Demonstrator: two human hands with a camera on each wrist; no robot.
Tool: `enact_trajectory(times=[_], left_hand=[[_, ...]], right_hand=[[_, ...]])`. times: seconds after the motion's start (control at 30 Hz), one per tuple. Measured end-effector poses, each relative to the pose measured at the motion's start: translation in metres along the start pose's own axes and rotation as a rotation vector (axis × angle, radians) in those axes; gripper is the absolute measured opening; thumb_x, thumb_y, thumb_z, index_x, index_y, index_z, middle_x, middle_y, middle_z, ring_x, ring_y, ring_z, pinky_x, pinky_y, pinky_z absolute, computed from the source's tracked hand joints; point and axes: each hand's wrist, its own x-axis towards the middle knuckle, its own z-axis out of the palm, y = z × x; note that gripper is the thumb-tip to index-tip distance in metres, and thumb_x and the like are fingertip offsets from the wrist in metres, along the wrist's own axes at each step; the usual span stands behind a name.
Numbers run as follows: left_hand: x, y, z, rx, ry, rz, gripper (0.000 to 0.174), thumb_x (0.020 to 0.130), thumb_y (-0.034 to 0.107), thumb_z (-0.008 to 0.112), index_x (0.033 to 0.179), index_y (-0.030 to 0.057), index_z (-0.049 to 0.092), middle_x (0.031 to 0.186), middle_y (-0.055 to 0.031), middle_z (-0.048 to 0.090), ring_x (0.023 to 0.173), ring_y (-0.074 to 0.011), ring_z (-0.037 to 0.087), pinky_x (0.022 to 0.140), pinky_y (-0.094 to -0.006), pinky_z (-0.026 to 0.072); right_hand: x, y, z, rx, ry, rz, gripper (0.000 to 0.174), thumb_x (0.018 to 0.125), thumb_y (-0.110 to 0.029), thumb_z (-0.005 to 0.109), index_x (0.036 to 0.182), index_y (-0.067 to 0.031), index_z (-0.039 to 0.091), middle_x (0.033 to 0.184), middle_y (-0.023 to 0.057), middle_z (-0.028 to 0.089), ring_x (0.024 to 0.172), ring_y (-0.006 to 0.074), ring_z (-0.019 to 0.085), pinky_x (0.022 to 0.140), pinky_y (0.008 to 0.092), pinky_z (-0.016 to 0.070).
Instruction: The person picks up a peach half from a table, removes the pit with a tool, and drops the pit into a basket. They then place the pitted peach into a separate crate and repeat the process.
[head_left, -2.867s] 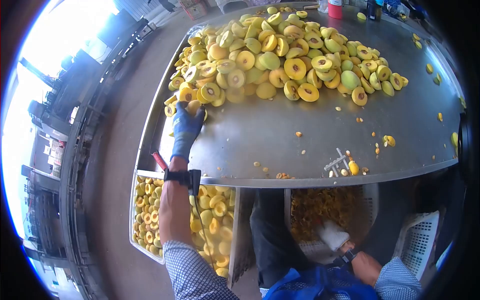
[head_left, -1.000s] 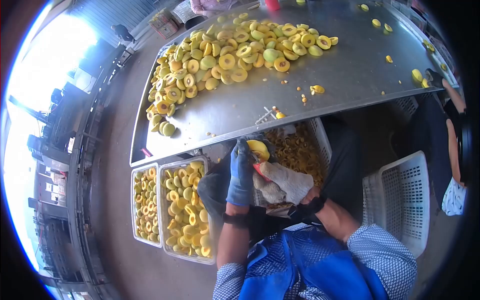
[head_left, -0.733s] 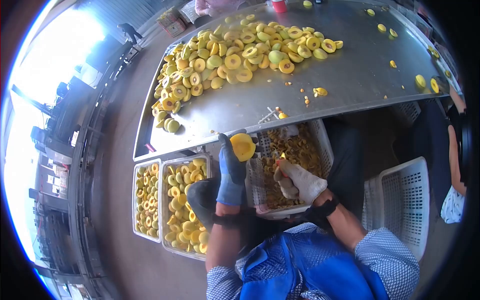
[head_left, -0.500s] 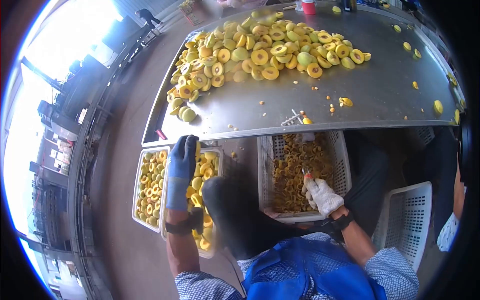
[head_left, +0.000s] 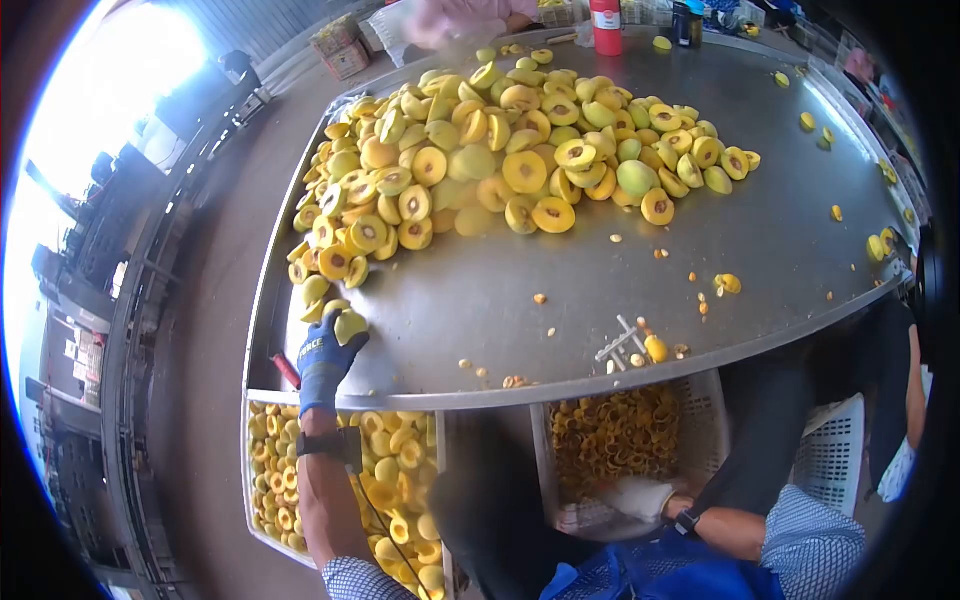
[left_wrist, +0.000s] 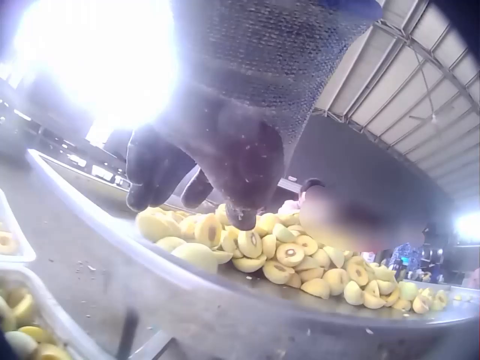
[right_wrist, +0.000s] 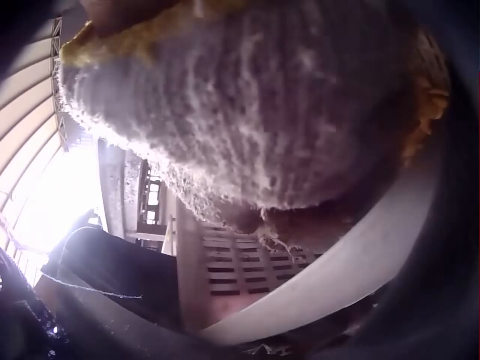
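In the head view my blue-gloved left hand (head_left: 328, 362) reaches over the metal table's near left corner, its fingers around a pale green-yellow fruit half (head_left: 350, 326). The left wrist view shows that hand (left_wrist: 232, 142) with fingers spread and pointing down at the fruit halves (left_wrist: 196, 256); no firm grip is visible. My white-gloved right hand (head_left: 638, 497) is blurred, low at the near edge of a crate (head_left: 722, 425) of brown-yellow scraps (head_left: 610, 440). Close up, the right glove (right_wrist: 247, 112) hides its fingers and anything in them.
A large heap of halved fruit (head_left: 525, 172) covers the table's far left. A red-handled object (head_left: 286, 370) lies by the left rim, a white rack-like piece (head_left: 622, 342) near the front edge. Filled fruit bins (head_left: 441, 440) stand below left. Another person's pink sleeve (head_left: 460, 22) is beyond the table.
My left hand has moved from above the fruit bins up to the halves on the table and no longer carries its fruit piece. My right hand has moved lower, towards the scrap crate's near edge.
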Motion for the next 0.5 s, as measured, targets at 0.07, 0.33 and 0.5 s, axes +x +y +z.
enact_trajectory(times=[0.07, 0.33, 0.5], left_hand=[[0.023, 0.003, 0.017, -0.062, -0.011, 0.009, 0.068, 0.073, 0.048, 0.079, 0.128, 0.0167, 0.055, 0.114, -0.023, 0.06, 0.101, -0.0409, 0.063, 0.084, -0.0477, 0.0516], [-0.029, 0.044, 0.004, -1.14, 0.066, -0.012, 0.045, 0.093, 0.036, 0.06, 0.126, 0.0048, 0.054, 0.095, -0.0121, 0.064, 0.064, -0.0189, 0.065, 0.052, -0.0231, 0.0472], [-0.135, 0.117, -0.034, -1.697, -0.041, 0.072, 0.048, 0.102, 0.039, 0.035, 0.132, 0.0023, 0.044, 0.094, -0.017, 0.065, 0.059, -0.0187, 0.062, 0.049, -0.0228, 0.0448]], right_hand=[[0.013, 0.008, 0.02, 0.102, 0.138, -0.045, 0.049, 0.092, -0.048, 0.049, 0.102, -0.0036, 0.068, 0.091, 0.0217, 0.069, 0.091, 0.0387, 0.065, 0.082, 0.0448, 0.0472], [-0.044, -0.048, -0.032, 0.121, 0.337, 0.127, 0.052, 0.094, -0.049, 0.048, 0.104, -0.0021, 0.069, 0.097, 0.0239, 0.068, 0.093, 0.0399, 0.065, 0.083, 0.0455, 0.049], [-0.048, -0.034, -0.025, 0.25, 0.288, 0.072, 0.047, 0.094, -0.045, 0.053, 0.107, -0.0024, 0.067, 0.091, 0.0193, 0.07, 0.087, 0.0363, 0.067, 0.08, 0.0431, 0.0496]])
